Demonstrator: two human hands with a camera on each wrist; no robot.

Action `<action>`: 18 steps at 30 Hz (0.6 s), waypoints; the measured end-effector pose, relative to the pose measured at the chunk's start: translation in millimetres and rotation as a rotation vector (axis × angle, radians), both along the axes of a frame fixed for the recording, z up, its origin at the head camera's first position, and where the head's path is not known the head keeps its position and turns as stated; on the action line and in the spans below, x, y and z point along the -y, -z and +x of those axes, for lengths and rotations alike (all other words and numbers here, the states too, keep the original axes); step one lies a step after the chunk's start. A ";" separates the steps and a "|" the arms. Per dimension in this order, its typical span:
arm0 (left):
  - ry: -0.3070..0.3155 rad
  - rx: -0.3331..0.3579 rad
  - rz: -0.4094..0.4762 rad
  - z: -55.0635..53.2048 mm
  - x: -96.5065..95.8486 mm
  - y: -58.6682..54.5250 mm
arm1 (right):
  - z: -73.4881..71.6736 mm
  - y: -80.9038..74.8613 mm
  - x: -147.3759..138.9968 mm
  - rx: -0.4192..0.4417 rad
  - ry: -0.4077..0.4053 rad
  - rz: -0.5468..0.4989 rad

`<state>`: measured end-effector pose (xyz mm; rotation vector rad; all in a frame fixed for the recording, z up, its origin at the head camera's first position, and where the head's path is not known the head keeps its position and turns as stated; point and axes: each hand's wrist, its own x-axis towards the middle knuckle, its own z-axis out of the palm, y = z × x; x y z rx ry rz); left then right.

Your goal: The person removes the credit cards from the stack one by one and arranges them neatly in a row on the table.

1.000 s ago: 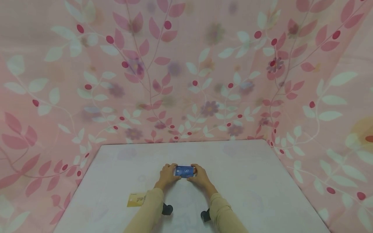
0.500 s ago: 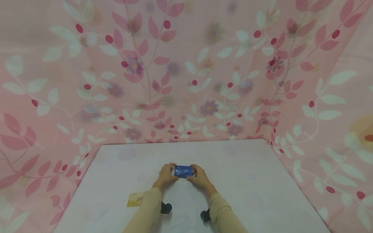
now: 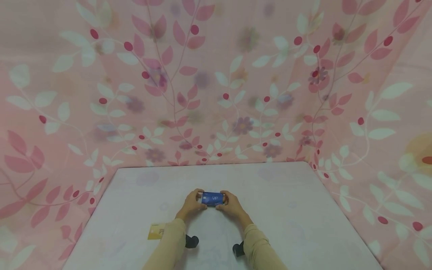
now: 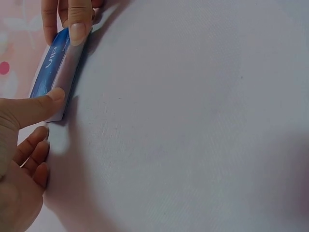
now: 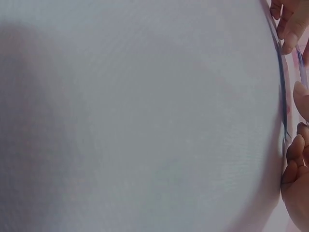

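Blue card (image 3: 212, 199): "VIP" legible, upright in head view; long axis left–right. Grip: left hand (image 3: 191, 204), right hand (image 3: 234, 206) clamped on opposite ends.

I list one pink backdrop (image 3: 209, 86), printed with leaf sprays, berries and flowers, flanked by a matching left panel (image 3: 37, 131) and right panel (image 3: 381, 123). One worktop (image 3: 290, 221), whitish, faintly patterned, its far edge along the backdrop. Light: soft, dim.

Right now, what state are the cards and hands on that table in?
Blue VIP card: printed face showing, held at both ends.
Left hand: gripping the card's left end.
Right hand: gripping its right end.
Yellow card: lying on the pale tabletop, partly hidden by the left sleeve.
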<state>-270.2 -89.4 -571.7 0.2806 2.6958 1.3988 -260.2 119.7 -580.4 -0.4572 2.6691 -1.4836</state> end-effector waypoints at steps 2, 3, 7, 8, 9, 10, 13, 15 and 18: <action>0.005 -0.008 0.017 -0.7 0.7 0.7 | -0.3 -0.6 -0.2 0.000 -0.002 -0.004; 0.007 -0.011 0.028 -0.8 1.1 0.9 | -0.3 -0.7 -0.4 -0.002 -0.005 -0.005; 0.011 -0.025 0.049 -0.2 2.4 2.6 | -0.5 -0.5 -0.9 -0.013 -0.013 -0.013; 0.012 -0.028 0.052 0.4 2.5 2.5 | -0.5 -0.3 -1.1 -0.018 -0.014 -0.013; 0.013 -0.029 0.057 0.8 2.5 2.4 | -0.4 0.0 -1.3 -0.019 -0.013 -0.012; 0.014 -0.031 0.059 1.1 2.6 2.4 | -0.2 -0.1 -1.4 -0.019 -0.013 -0.012; 0.017 -0.022 0.065 2.8 2.0 -0.7 | 0.5 -2.0 -1.4 -0.011 -0.005 -0.014; 0.015 -0.008 0.067 3.7 1.7 -3.4 | 1.4 -3.9 -1.3 -0.004 0.000 -0.014; 0.013 0.005 0.068 5.0 1.7 -7.0 | 3.4 -7.4 -1.1 -0.005 0.003 -0.011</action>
